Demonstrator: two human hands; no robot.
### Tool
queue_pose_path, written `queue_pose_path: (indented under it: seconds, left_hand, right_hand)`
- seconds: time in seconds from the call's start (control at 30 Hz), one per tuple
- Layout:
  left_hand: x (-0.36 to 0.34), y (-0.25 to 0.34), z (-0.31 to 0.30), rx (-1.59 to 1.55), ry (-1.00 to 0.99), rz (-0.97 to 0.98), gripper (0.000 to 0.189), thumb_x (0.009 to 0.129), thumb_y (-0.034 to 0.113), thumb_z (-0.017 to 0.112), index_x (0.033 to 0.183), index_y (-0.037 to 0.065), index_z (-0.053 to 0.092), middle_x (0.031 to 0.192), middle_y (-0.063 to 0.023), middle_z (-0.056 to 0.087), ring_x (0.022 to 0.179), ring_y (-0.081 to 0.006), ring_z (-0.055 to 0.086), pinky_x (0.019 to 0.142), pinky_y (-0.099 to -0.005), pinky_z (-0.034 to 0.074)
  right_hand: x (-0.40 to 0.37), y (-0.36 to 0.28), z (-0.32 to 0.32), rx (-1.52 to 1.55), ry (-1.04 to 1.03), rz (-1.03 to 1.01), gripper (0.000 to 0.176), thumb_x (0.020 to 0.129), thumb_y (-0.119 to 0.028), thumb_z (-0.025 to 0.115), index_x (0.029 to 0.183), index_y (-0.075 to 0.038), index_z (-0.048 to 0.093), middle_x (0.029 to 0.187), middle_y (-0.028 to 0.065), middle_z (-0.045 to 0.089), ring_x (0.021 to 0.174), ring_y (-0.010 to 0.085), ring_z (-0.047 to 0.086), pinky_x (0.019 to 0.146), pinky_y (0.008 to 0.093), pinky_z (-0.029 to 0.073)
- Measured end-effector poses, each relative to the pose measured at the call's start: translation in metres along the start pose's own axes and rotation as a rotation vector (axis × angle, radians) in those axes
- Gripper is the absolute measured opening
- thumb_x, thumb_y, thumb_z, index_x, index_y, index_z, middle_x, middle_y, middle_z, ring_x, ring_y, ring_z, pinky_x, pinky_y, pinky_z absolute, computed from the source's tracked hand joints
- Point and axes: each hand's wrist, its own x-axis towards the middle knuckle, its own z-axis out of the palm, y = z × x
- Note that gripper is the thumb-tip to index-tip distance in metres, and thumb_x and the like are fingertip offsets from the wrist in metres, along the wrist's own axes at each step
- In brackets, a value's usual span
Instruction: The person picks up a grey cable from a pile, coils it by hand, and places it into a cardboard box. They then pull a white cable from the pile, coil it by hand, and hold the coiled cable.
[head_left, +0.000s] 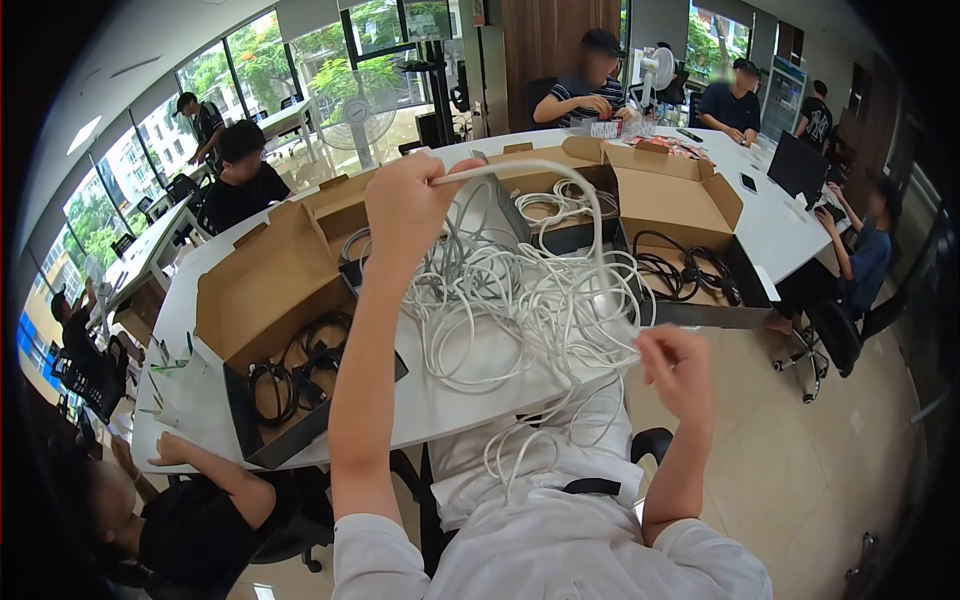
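Observation:
My left hand (408,200) is raised above the table, its fingers closed on a white cable (545,167). From there the cable arcs to the right and drops, slightly blurred, towards my right hand (680,370). That hand is closed in a pinch at the lower stretch of the cable, beside the table's front edge. Between and beyond my hands lies a large tangle of white and grey cables (500,290). Some loops hang over the edge onto my lap.
Open cardboard boxes line the table (420,410): one with black cables (295,375) at left, one with white coils (550,205) behind, another with black cables (685,265) at right. A person (205,510) sits close at left. Others sit around the table.

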Motion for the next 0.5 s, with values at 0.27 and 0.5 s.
queue_pose_path:
  seconds: [0.27,0.5]
  left_hand:
    - [-0.033,-0.040,-0.014,-0.585,-0.783,0.110,0.014,0.086,-0.001,0.050,0.088,0.007,0.038,0.097,-0.0067,0.058,0.094,-0.0148,0.055,0.089,-0.0280,0.041]
    - [-0.041,-0.044,0.008,-0.501,-0.332,0.018,0.016,0.085,-0.008,0.043,0.093,0.003,0.051,0.087,-0.0098,0.066,0.078,-0.0224,0.067,0.070,-0.0309,0.050]
  right_hand:
    - [0.015,0.019,-0.017,0.554,0.441,-0.128,0.026,0.096,-0.023,0.054,0.086,0.000,0.062,0.056,-0.0069,0.038,0.046,0.0018,0.029,0.043,0.0208,0.020]
    - [0.012,0.014,0.003,0.167,0.290,-0.229,0.015,0.092,-0.011,0.058,0.086,0.001,0.064,0.058,-0.0024,0.047,0.049,0.0042,0.037,0.045,0.0206,0.026]
